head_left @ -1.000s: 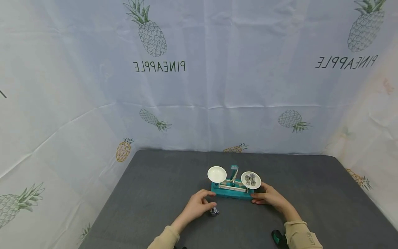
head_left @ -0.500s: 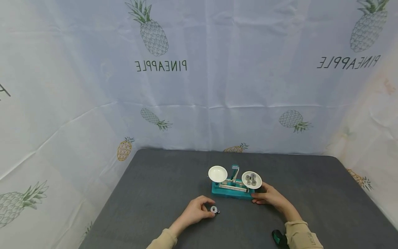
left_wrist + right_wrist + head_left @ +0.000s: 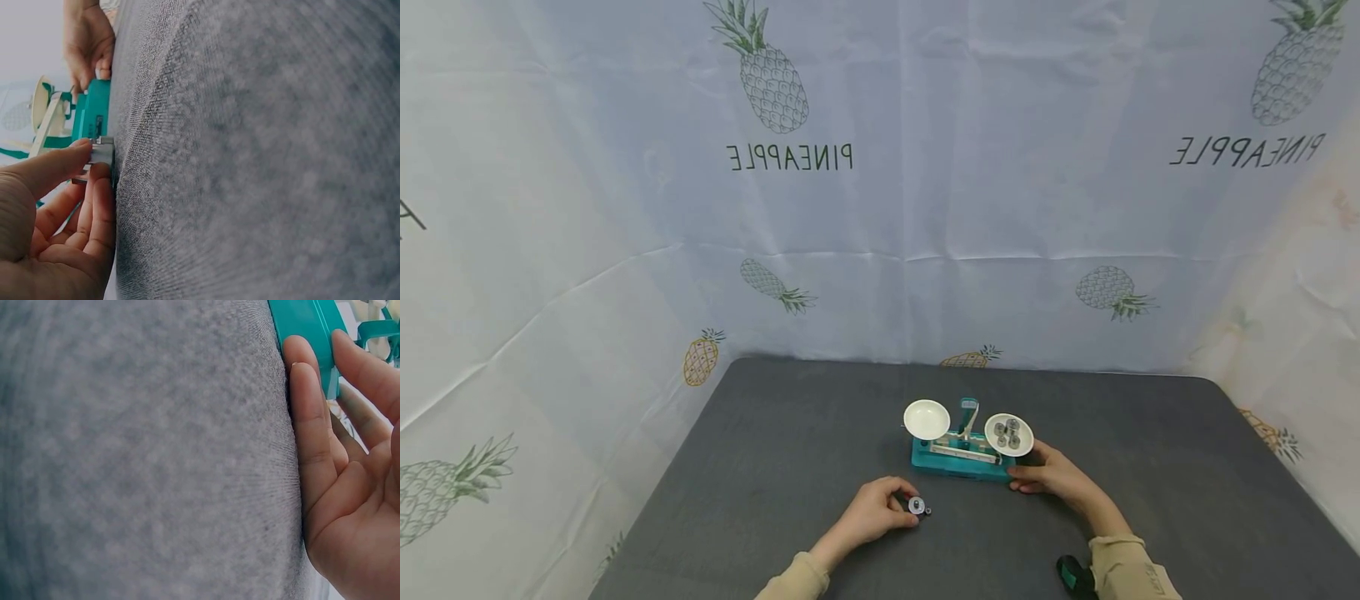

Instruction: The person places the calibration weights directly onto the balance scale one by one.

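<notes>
A balance scale [image 3: 958, 467] with a teal base stands on the dark table. Its left pan [image 3: 927, 419] is bare, while several metal weights [image 3: 1002, 430] sit in the right pan [image 3: 1025, 447]. In front of the base, my left hand [image 3: 867, 512] pinches a silver cylindrical weight [image 3: 103, 152] between thumb and fingers, low at the tabletop. Just right of it lies a much smaller weight [image 3: 928, 511]. My right hand [image 3: 1058, 482] grips the base's right end; the right wrist view has its thumb on top of the teal base [image 3: 306, 328] and fingers along the side.
The grey cloth-like tabletop [image 3: 805, 425] spreads around the scale. Behind and beside it hang pale curtains [image 3: 880, 208] printed with pineapples. A black and green object [image 3: 1075, 575] is by the right sleeve.
My left fingers have lowered and closed in around the weight, whose round top now faces the head camera more. My right hand has kept its hold on the scale's base.
</notes>
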Motion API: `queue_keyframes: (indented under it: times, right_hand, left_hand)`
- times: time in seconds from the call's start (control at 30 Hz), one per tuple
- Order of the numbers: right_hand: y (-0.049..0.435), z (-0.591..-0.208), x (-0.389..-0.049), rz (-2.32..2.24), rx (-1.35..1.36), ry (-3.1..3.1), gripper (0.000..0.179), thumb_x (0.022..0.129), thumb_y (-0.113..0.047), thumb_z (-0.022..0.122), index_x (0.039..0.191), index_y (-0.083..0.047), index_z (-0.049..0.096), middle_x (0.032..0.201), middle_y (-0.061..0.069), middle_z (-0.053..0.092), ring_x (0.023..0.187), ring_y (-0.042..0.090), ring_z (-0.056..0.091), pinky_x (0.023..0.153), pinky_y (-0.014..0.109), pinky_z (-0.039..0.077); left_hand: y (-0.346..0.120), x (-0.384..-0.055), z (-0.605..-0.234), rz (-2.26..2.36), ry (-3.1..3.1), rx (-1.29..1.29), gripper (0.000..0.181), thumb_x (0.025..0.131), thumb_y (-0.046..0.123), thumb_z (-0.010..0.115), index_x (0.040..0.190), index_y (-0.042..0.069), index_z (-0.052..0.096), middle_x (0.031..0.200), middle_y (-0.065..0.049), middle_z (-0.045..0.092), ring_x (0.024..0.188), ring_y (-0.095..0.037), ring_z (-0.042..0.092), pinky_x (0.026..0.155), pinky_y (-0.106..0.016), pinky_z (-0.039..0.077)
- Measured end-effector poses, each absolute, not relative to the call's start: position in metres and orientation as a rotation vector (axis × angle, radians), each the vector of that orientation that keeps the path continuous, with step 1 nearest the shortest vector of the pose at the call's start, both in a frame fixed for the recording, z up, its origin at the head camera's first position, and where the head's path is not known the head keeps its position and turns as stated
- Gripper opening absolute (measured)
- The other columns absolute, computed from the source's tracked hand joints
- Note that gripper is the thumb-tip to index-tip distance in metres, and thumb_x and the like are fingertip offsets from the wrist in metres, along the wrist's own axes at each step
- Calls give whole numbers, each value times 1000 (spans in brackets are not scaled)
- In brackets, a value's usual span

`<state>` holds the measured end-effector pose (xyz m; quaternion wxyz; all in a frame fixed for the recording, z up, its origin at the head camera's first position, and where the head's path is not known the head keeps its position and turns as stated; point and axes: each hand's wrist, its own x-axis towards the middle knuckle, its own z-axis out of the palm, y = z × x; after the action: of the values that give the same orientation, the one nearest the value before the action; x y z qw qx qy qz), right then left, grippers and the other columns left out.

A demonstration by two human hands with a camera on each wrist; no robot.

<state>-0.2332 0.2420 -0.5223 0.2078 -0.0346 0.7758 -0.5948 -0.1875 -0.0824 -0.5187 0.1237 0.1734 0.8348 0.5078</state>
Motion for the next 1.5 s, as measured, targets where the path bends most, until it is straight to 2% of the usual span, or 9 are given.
queue_keyframes:
  times: [0.13,0.3,0.5,0.63,1.03,1.27,1.5]
  right_hand:
    - [243,-522,-232,-1659,-97,2163,88,84,-22,69,145,8,12,130,36,39,84,19,68,74,31,56]
    - [242,-519,-232,-1663,-95,2159,89,84,-21,68,145,7,10,133,38,35,84,19,68,74,31,56]
    - [241,-517,-232,-1659,-111,2166,88,84,-22,69,145,7,12,129,35,40,84,19,68,74,31,56]
    - [240,-517,-232,-1655,-124,2181,87,83,-22,70,144,8,15,125,32,45,84,19,68,73,31,56]
    - [241,-519,-232,-1656,-132,2170,87,84,-23,69,145,7,14,128,35,42,85,19,68,74,31,56]
    - [242,-522,-231,-1660,-121,2155,89,84,-22,68,145,8,10,135,39,31,85,19,68,74,30,56]
    - [242,-523,-231,-1663,-113,2165,88,84,-22,69,144,8,13,131,37,37,84,18,68,73,30,56]
  left_hand:
    - [-82,-188,-517,1470,2434,492,24,72,12,78,93,9,68,63,4,60,50,1,46,44,-16,36]
    - [-82,-187,-516,1491,2438,500,22,72,13,78,92,9,69,68,-1,64,51,1,47,45,-16,37]
    - [-82,-186,-517,1509,2485,507,23,72,12,78,94,8,69,80,-4,65,58,3,53,50,-16,41]
    - [-82,-185,-517,1508,2518,522,23,72,11,78,94,8,70,82,-3,64,59,4,54,50,-16,43]
    - [-82,-188,-509,1546,2610,572,21,76,14,75,95,9,68,88,-4,61,64,5,54,50,-16,46]
    - [-78,-193,-500,1682,2609,554,22,79,13,73,100,12,68,92,-5,61,66,4,53,56,-15,46]
    - [-74,-184,-461,1788,2596,626,23,81,5,69,103,1,66,95,-14,62,69,-3,55,61,-17,48]
